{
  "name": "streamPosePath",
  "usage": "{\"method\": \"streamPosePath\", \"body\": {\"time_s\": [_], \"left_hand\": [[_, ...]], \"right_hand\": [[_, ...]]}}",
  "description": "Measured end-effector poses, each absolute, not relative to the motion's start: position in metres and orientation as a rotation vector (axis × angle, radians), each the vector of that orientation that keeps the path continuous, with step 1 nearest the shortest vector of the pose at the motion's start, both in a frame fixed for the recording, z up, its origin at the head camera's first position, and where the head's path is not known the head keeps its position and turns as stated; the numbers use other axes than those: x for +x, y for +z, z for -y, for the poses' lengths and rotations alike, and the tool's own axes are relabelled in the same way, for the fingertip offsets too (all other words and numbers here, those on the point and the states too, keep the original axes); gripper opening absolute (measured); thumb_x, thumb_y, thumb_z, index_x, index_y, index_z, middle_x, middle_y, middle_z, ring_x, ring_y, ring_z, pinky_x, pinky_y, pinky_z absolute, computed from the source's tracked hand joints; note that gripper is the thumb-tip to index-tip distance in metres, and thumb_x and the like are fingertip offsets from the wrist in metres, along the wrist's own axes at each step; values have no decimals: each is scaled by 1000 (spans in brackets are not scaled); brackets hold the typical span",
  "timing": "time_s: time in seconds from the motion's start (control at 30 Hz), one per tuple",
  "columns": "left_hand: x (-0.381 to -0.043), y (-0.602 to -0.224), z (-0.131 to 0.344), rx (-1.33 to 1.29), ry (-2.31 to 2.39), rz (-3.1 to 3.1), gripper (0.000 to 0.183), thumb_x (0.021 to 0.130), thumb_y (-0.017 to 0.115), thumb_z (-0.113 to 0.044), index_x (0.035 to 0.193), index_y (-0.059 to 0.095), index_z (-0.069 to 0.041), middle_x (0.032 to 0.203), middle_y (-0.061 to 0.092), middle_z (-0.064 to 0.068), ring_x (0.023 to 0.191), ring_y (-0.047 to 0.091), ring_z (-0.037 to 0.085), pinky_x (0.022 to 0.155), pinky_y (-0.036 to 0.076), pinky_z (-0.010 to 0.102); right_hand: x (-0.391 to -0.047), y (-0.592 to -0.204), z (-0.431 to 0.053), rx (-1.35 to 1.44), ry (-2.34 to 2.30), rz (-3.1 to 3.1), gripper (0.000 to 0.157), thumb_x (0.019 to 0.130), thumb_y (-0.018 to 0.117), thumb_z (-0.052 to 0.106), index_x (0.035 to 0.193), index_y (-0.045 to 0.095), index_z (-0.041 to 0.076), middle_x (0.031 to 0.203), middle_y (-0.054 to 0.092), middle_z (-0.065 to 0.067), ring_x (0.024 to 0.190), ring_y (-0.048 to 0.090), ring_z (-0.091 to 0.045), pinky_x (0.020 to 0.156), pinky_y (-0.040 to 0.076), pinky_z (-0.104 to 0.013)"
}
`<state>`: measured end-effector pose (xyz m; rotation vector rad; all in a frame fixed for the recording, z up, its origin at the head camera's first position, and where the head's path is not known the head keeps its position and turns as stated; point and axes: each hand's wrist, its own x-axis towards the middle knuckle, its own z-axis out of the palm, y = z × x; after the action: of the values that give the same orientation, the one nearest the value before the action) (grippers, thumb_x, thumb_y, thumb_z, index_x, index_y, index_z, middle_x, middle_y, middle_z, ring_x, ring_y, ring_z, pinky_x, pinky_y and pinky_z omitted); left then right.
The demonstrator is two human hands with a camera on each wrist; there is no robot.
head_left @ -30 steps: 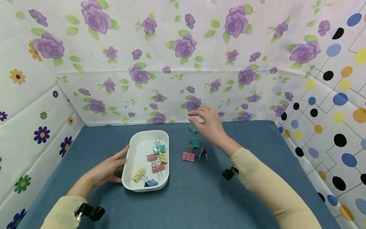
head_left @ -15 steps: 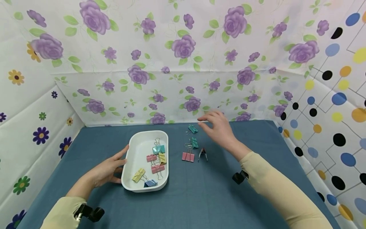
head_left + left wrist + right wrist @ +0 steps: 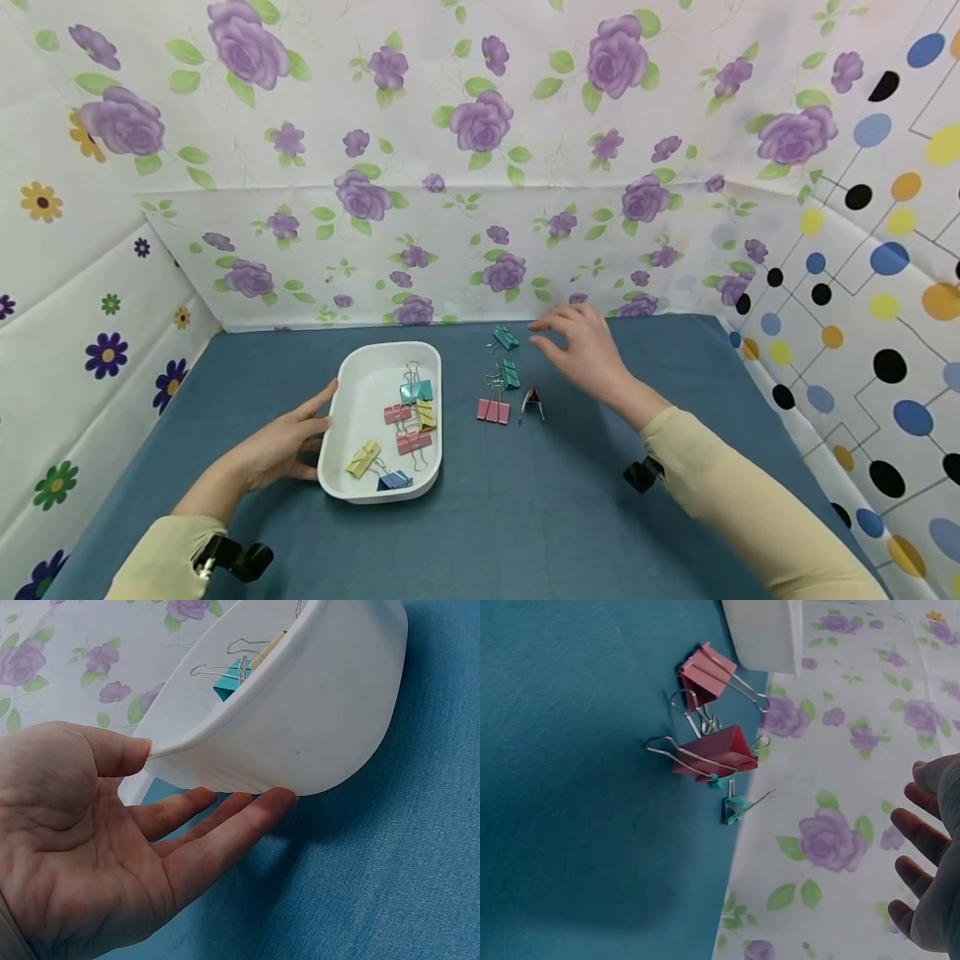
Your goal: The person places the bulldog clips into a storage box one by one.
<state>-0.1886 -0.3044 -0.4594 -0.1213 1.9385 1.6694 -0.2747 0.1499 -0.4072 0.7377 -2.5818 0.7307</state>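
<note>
A white tray (image 3: 352,367) stands left of centre, with several binder clips in it: yellow, pink, teal and blue. My left hand (image 3: 285,442) touches its left side; in the left wrist view the thumb rests at the rim and straight fingers lie against the lower wall. Right of the tray lie a pink binder clip (image 3: 492,410), a dark red binder clip (image 3: 532,403) standing on its edges, a nearer teal binder clip (image 3: 510,374) and a farther teal binder clip (image 3: 506,337). Just right of the teal clips my right hand (image 3: 585,346) hovers, fingers loosely bent, holding nothing.
A blue cloth (image 3: 517,525) covers the table. Behind it rises a floral sheet (image 3: 450,250); a flower-print sheet (image 3: 97,400) bounds the left and a dotted sheet (image 3: 847,275) the right. Each sleeve carries a small black wrist device.
My right hand has moved right and slightly towards me, away from above the far teal binder clip. The left hand, tray and clips keep their places.
</note>
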Motion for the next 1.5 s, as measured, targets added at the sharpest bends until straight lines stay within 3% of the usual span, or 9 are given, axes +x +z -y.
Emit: {"method": "streamPosePath", "body": {"time_s": [1.1,1.5], "left_hand": [[-191,-462,307,-103,1667,-1944,67,113,41,-32,162,-1,-50,168,-5,19,144,26,56,84,56,56],[-191,-461,307,-111,1667,-1938,67,113,41,-33,161,-1,-51,169,-6,19,144,27,55,85,56,56]], "right_hand": [[-258,-449,-159,769,561,2754,27,91,80,37,113,76,22,125,66,-3,125,51,-31,105,36,-60],[-255,-460,-159,791,463,2813,36,87,84,38,115,75,17,127,64,-6,125,50,-34,105,37,-61]]}}
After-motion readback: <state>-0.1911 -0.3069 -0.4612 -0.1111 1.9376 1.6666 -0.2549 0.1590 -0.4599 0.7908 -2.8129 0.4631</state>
